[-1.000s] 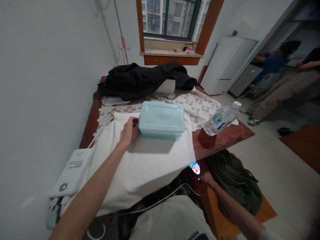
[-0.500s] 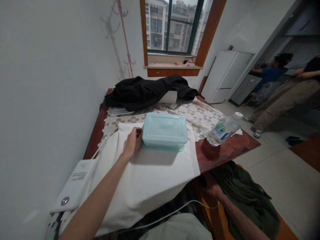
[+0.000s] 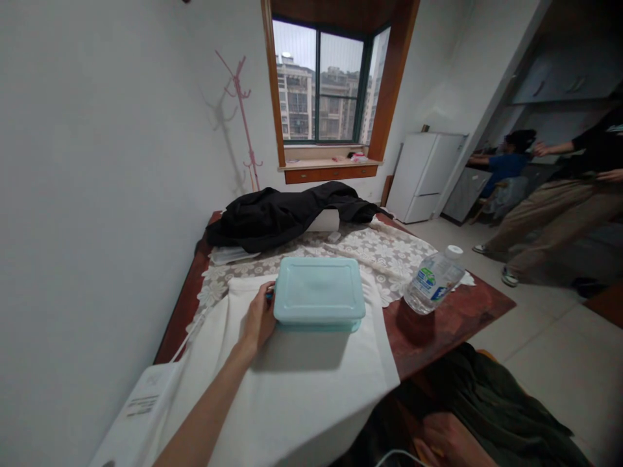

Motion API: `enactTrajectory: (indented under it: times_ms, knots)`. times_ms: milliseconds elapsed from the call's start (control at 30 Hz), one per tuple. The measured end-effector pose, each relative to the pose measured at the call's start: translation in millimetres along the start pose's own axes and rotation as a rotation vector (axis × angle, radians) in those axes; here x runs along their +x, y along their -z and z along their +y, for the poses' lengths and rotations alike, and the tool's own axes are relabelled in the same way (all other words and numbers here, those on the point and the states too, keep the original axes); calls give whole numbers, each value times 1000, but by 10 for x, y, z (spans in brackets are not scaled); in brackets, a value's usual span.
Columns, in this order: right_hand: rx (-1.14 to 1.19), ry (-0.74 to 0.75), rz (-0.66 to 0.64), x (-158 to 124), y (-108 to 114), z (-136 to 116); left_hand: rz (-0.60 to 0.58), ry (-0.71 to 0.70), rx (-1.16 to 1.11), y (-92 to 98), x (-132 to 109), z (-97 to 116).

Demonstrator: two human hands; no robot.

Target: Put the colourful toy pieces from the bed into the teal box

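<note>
A light blue lidded container (image 3: 318, 295) sits on a white cloth (image 3: 292, 389) on the table. My left hand (image 3: 260, 321) rests against the container's left end, fingers curled round that edge. My right hand (image 3: 445, 441) shows only in part at the bottom of the view, below the table's edge beside a dark green garment (image 3: 496, 415). It is dim and its fingers are not clear.
A clear water bottle (image 3: 433, 282) stands on the bare wood at the right. A black jacket (image 3: 287, 214) lies at the table's far end on a lace cloth (image 3: 394, 250). A white device (image 3: 141, 415) lies at the near left. Two people (image 3: 559, 201) are by the fridge (image 3: 421, 175).
The view has tilted up toward the window. My right hand, which held a lit phone below the table, has sunk to the bottom edge and the phone is out of sight. My left hand stays at the container.
</note>
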State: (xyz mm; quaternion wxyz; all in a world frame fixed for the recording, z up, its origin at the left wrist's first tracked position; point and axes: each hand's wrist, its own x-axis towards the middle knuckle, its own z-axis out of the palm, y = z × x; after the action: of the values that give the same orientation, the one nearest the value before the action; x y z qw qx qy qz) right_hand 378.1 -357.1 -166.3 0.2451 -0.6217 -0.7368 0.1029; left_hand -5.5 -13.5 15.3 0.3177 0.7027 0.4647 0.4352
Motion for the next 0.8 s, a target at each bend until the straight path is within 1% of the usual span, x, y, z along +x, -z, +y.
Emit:
enactTrajectory:
  times_ms: [33, 67, 100, 167, 200, 233, 300, 400, 467, 533, 567, 633, 700, 800]
  knots:
    - [32, 53, 30, 111, 143, -128, 3, -8, -14, -3, -6, 11]
    - [58, 77, 109, 265, 289, -254, 3, -14, -24, -5, -13, 27]
    - [87, 94, 186, 456, 432, -379, 2, -18, -30, -4, -21, 45]
    - [151, 108, 290, 908, 676, -626, 2, -32, -36, 3, -36, 89]
    - [181, 106, 301, 1147, 767, -749, 6, -40, -44, 8, -43, 110]
    - [222, 109, 252, 1379, 834, -872, 15, -48, -54, 13, -51, 128]
    - [340, 146, 30, 1796, 898, -1111, 35, -52, -72, 25, -61, 151]
    - [608, 258, -360, 2280, 864, -1400, 77, -46, -60, 43, -61, 136]
    - [775, 309, -607, 2546, 794, -1519, 116, -40, -47, 52, -47, 97]
    - [894, 312, -848, 2801, 700, -1583, 165, -43, -42, 56, -28, 44]
    - [934, 308, -936, 2926, 642, -1601, 188, -51, -47, 56, -17, 14]
    - [1011, 294, -1031, 3159, 499, -1626, 220, -73, -73, 56, 2, -47]
    - [1126, 257, -1087, 3349, 337, -1648, 236, -73, -119, 55, 19, -109]
    - [1389, 117, -1178, 3516, 157, -1668, 279, -20, -193, 54, 47, -204]
